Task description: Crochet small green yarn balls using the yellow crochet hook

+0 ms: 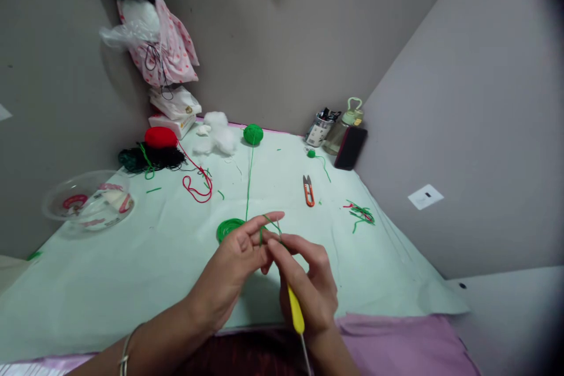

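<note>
My left hand [238,264] has green yarn [261,234] looped over its raised index finger, with the other fingers bent in and the thumb pressed toward them. Between the thumb and fingers of my right hand [308,276] is a crochet hook [296,308] with a yellow handle; its metal tip reaches up to the yarn at the left fingers. Both hands meet at the fingertips above the table. Behind the left hand lies a flat green coil [229,229], partly covered by it. A strand runs back from there to a green yarn ball [253,134].
Orange thread snips [309,191] and yarn scraps [362,214] lie right. A phone [351,148], bottle [339,132] and pen cup [319,130] stand back right. White stuffing [218,135], red yarn [161,137], black yarn [163,160] and a clear plastic bowl [83,179] occupy the left.
</note>
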A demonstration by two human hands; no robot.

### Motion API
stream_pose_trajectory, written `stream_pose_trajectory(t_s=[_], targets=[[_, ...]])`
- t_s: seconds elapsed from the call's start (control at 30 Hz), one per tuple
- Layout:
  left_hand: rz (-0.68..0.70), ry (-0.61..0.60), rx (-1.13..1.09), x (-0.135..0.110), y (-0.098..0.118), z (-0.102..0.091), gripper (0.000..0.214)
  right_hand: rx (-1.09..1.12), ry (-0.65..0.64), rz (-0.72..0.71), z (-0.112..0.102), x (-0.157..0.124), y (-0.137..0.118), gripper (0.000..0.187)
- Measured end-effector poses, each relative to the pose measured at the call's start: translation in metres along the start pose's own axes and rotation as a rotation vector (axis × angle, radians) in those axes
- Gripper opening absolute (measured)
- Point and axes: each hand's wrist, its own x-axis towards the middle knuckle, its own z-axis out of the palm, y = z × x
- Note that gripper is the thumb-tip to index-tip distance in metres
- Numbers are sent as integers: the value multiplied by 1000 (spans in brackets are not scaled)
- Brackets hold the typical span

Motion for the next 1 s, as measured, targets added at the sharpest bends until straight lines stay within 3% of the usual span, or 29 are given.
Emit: stream_pose_trajectory(t_s=[0.1,0.2,0.37,0.5,0.67,0.83,1.0], targets=[[-116,-22,-120,3,4,-3,43,198,31,187,-5,6,4,30],[-53,-7,-68,3,6,-4,40,540,86,421,-6,13,7,25],[49,-17,68,0,1,-2,40,640,32,455,0,13,7,20],[54,-10,78,-2,0,-2,47,729,34,562,-1,11,6,17],[48,-25,109,-4,5,-3,37,969,49,679,-3,17,4,19],[51,-52,135,-6,7,-5,34,987,-1,653,-7,19,5,23],[103,-14,204,-6,4,-7,32,709,-40,453,-14,12,3,24]])
